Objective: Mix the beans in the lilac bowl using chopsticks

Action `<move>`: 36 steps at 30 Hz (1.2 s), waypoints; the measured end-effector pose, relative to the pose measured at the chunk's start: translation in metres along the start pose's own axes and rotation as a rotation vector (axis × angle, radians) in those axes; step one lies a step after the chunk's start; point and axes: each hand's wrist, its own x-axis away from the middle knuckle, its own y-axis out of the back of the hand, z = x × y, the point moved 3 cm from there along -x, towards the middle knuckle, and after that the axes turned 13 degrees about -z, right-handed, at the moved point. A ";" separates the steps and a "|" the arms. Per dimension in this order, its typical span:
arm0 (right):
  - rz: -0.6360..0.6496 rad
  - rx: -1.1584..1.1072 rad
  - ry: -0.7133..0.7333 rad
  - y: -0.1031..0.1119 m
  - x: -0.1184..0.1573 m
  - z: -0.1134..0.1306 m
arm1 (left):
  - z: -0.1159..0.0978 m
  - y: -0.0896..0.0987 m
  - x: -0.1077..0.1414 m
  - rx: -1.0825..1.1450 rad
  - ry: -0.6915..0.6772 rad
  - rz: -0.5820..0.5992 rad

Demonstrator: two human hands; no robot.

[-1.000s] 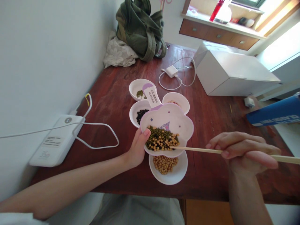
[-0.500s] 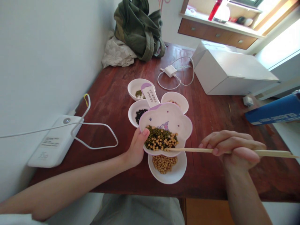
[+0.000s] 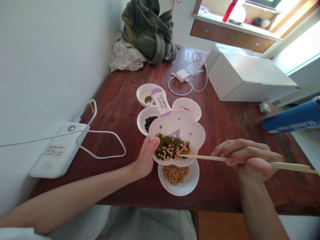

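My left hand (image 3: 146,156) grips the near-left rim of a flower-shaped white and purple dish (image 3: 183,126), tilted toward me above the table. Mixed green and yellow beans (image 3: 172,147) lie heaped at its low near side. My right hand (image 3: 247,159) holds wooden chopsticks (image 3: 203,158) whose tips reach into that bean heap. Just under the dish stands a small white bowl of yellow soybeans (image 3: 176,176). Behind it are a bowl of black beans (image 3: 147,120), a bowl with a few green beans (image 3: 148,95) and a third bowl (image 3: 190,107), partly hidden.
The wooden table (image 3: 120,100) holds a white device with a cable (image 3: 58,150) at left, a charger and cord (image 3: 183,77), a white box (image 3: 247,78), a blue box (image 3: 291,121) at right, and a green bag on cloth (image 3: 148,30) at the far end.
The chopstick tips have moved left and slightly up, further into the bean heap in the dish. My right hand shifted a little left. My left hand and the dish stayed put.
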 end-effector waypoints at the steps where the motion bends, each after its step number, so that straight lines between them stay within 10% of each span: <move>1: 0.016 -0.005 0.001 0.000 0.000 0.000 | 0.001 0.000 0.000 -0.003 0.001 0.007; 36: -0.066 0.030 -0.135 0.010 0.001 -0.002 | 0.002 0.001 -0.001 0.037 0.005 0.020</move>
